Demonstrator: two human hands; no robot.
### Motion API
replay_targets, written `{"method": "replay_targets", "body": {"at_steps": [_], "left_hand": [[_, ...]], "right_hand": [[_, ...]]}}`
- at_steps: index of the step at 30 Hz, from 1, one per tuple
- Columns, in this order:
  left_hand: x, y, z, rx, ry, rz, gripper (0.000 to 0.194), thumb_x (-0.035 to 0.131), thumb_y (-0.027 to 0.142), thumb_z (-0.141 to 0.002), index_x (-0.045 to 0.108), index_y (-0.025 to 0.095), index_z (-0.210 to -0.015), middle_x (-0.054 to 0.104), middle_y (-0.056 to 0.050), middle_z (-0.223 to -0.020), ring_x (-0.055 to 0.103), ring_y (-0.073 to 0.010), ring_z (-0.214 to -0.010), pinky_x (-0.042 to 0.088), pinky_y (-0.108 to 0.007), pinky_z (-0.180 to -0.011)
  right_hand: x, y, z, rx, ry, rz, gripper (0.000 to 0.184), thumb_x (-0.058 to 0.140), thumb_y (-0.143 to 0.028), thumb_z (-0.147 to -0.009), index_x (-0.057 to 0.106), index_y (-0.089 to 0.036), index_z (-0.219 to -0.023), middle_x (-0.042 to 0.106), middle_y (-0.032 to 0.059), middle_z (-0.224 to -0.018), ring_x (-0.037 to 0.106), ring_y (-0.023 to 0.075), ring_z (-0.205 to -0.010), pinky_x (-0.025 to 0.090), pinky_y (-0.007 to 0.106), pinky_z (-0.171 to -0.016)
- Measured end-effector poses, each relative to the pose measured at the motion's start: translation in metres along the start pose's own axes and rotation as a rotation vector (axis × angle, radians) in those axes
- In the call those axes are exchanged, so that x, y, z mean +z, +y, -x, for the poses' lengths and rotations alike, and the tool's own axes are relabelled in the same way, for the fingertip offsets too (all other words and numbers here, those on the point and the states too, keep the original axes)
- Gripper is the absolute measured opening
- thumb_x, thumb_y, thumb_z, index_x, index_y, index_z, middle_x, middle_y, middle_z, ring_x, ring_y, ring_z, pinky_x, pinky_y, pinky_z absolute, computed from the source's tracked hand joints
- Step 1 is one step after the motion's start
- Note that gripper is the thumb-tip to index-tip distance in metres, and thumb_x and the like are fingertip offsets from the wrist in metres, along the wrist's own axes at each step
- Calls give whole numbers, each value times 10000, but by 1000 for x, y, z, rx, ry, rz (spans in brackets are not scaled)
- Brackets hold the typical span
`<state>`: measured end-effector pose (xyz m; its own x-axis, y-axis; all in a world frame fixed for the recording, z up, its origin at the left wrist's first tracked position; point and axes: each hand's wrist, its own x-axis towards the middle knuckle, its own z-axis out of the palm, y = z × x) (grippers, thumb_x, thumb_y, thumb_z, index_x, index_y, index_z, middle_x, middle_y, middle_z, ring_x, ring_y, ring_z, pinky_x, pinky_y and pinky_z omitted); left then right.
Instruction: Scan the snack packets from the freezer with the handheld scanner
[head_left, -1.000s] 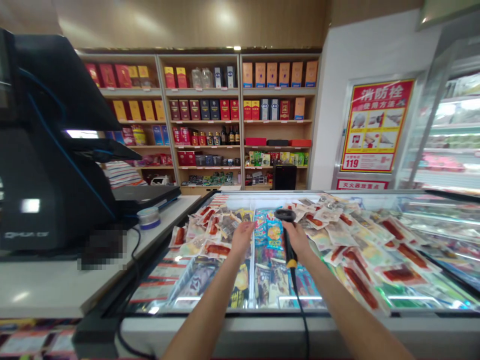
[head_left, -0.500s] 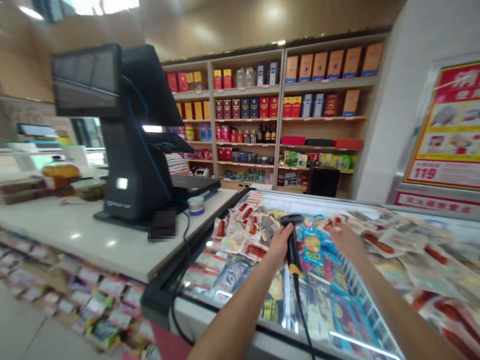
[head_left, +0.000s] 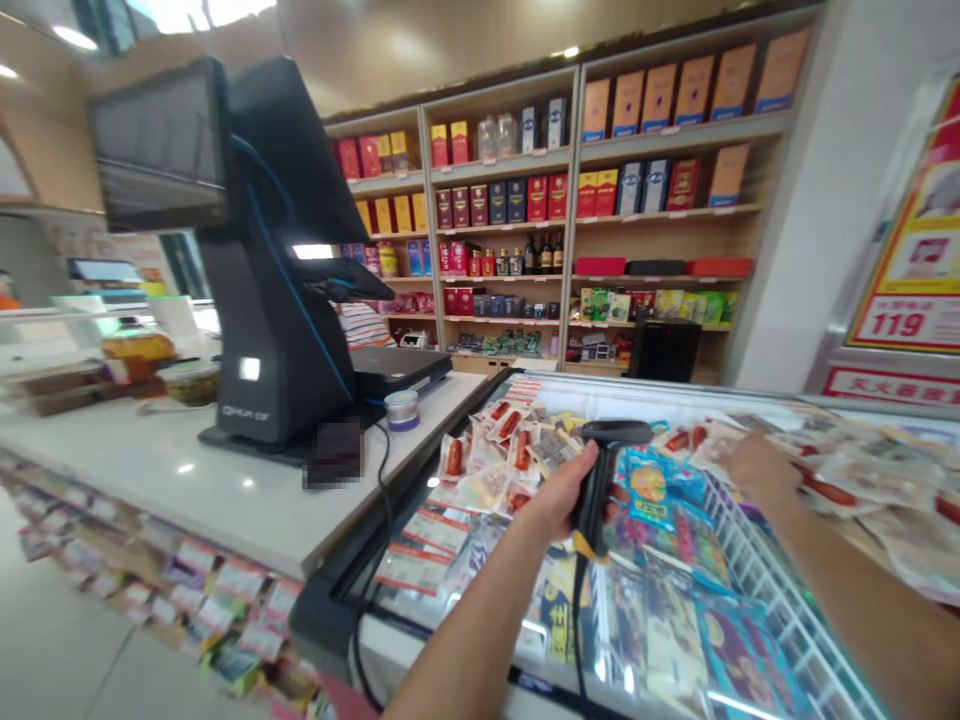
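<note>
A black barcode scanner (head_left: 596, 490) with a yellow-orange base is gripped in my left hand (head_left: 564, 497), its head tilted up and its cord hanging down. It is held above the glass-topped freezer (head_left: 536, 632). My right hand (head_left: 763, 468) is over the packed sausages at the right, beside a clear packet of red sausage (head_left: 688, 438). Motion smears its fingers, so I cannot tell whether they hold a packet. More sausage packets (head_left: 510, 425) lie in a heap left of the scanner. Blue snack bags (head_left: 649, 485) show just right of it.
A white wire basket edge (head_left: 780, 590) runs beside my right forearm. On the white counter (head_left: 172, 455) at left stand a black checkout terminal (head_left: 281, 330) and a small round tub (head_left: 402, 409). Shelves (head_left: 499, 175) of boxes and bottles line the back wall. A black cable (head_left: 382, 545) hangs off the counter.
My right hand has moved right, away from the sausage packet it was beside. The scanner has turned slightly in my left hand. The whole view has shifted a little.
</note>
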<state>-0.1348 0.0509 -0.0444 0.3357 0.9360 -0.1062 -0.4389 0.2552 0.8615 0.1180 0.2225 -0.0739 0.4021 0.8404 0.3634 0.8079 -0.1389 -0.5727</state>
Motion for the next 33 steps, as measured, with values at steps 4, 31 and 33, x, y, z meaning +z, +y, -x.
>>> {"method": "replay_targets", "body": {"at_steps": [4, 31, 33], "left_hand": [[3, 4, 4, 26, -6, -101, 416, 407, 544, -690, 475, 134, -712, 551, -16, -550, 475, -76, -389, 337, -186, -385], [12, 9, 25, 2, -29, -333, 370, 375, 463, -753, 504, 122, -689, 512, -15, -518, 450, -73, -393, 292, -188, -408], [12, 9, 25, -9, -20, -346, 371, 382, 462, -750, 506, 121, -673, 521, -20, -530, 452, -71, -398, 299, -187, -408]], "right_hand": [[-6, -7, 17, -3, 38, -22, 437, 472, -201, -645, 431, -71, -1060, 586, 180, -843, 546, 289, -841, 397, 378, -678], [-18, -10, 33, -6, -267, -1114, 305, 525, -352, -633, 547, -178, -882, 635, 36, -776, 581, 181, -673, 452, 273, -562], [-16, -8, 33, -93, -221, -1016, 318, 499, -357, -647, 562, -166, -894, 633, 47, -837, 576, 192, -755, 451, 276, -632]]}}
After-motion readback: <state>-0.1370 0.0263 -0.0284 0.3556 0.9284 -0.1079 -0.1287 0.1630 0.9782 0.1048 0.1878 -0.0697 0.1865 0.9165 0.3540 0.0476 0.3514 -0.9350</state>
